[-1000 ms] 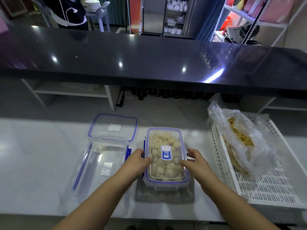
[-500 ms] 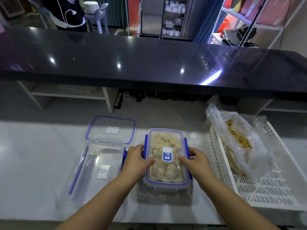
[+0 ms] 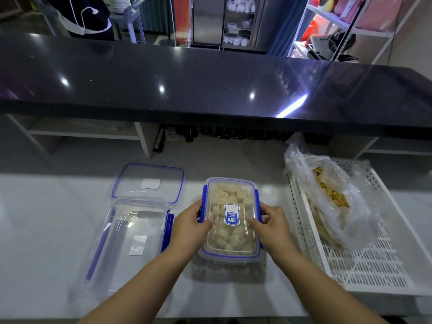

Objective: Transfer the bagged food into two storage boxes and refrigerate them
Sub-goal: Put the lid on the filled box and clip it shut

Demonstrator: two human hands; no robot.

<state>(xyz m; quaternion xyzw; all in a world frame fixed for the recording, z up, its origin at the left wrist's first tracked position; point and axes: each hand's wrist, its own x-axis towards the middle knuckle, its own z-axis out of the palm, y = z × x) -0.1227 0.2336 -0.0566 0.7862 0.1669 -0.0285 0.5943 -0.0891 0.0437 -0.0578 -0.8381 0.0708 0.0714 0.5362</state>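
A clear storage box with blue clips (image 3: 230,239) sits on the white counter, lidded and filled with pale round food pieces. My left hand (image 3: 190,226) grips its left side, thumb on the lid and fingers over the left clip. My right hand (image 3: 271,224) grips the right side the same way. To the left lies a second box (image 3: 131,244), empty, with its loose lid (image 3: 148,183) lying flat behind it. A clear plastic bag of yellow food strips (image 3: 332,199) rests in a white slotted tray (image 3: 374,260) on the right.
A black raised counter (image 3: 210,85) runs across the back, above low shelves. A person stands behind it at the far left (image 3: 86,17). Metal shelving (image 3: 339,31) and a steel cabinet (image 3: 233,19) are in the background. The white counter's front edge is near my arms.
Both hands moved from the box's near part onto its long sides, and the side clips now lie folded down against the box.
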